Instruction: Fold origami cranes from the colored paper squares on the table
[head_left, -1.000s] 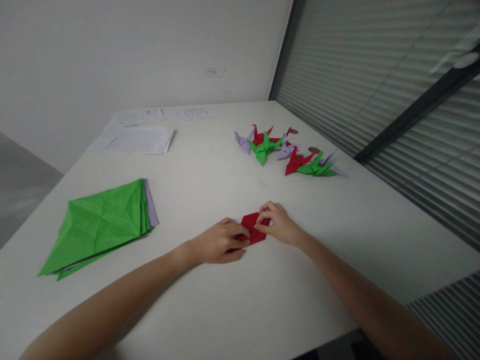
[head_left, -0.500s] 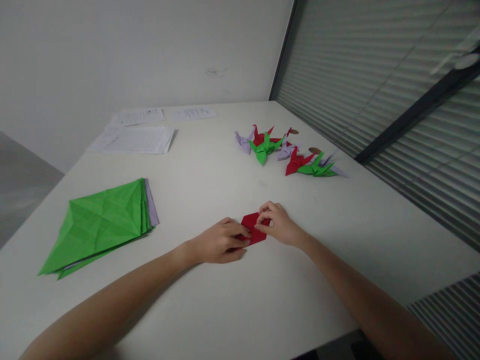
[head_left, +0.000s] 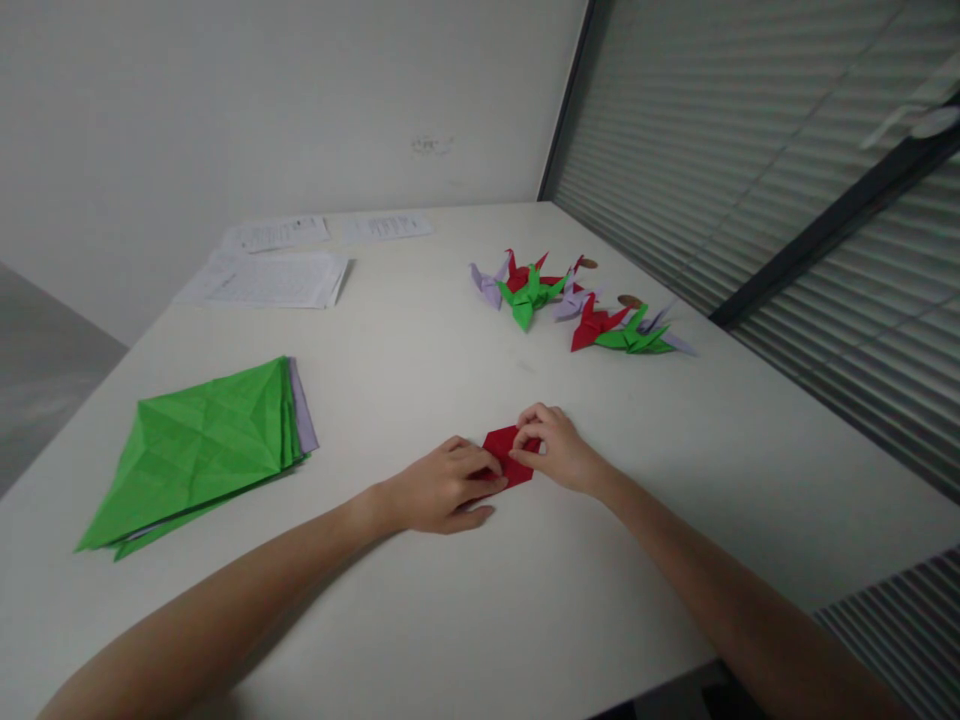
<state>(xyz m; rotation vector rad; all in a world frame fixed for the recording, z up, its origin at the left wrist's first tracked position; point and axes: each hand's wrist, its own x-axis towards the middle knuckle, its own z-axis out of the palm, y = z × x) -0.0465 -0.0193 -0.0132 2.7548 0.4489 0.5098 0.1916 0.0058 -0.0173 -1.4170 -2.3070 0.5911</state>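
Holds a small red folded paper [head_left: 507, 447] flat on the white counter [head_left: 525, 600], in the near middle, right between both hands. Presses down on its left edge with the left hand [head_left: 442, 487], fingers [head_left: 480, 462] bent and kept close together, thumb stretched out low along the counter. Cannot tell whether that thumb reaches under the paper. Pinches its right corner with the right hand [head_left: 561, 452], thumb and forefinger closed on the red edge, remaining fingers curled in beside them. Reaches in with both bare forearms from the lower edge of the view.

Well apart to the left, on the same counter: a fanned stack of creased green sheets [head_left: 199, 445], with a lilac sheet [head_left: 303, 412] showing along its right side. Farther back and to the right, near the window blinds [head_left: 750, 150]: a loose cluster of folded paper cranes [head_left: 570, 305] in red, green and lilac, some touching one another. At the far left corner, against the pale wall: several white printed pages [head_left: 270, 278], lying flat and overlapping.
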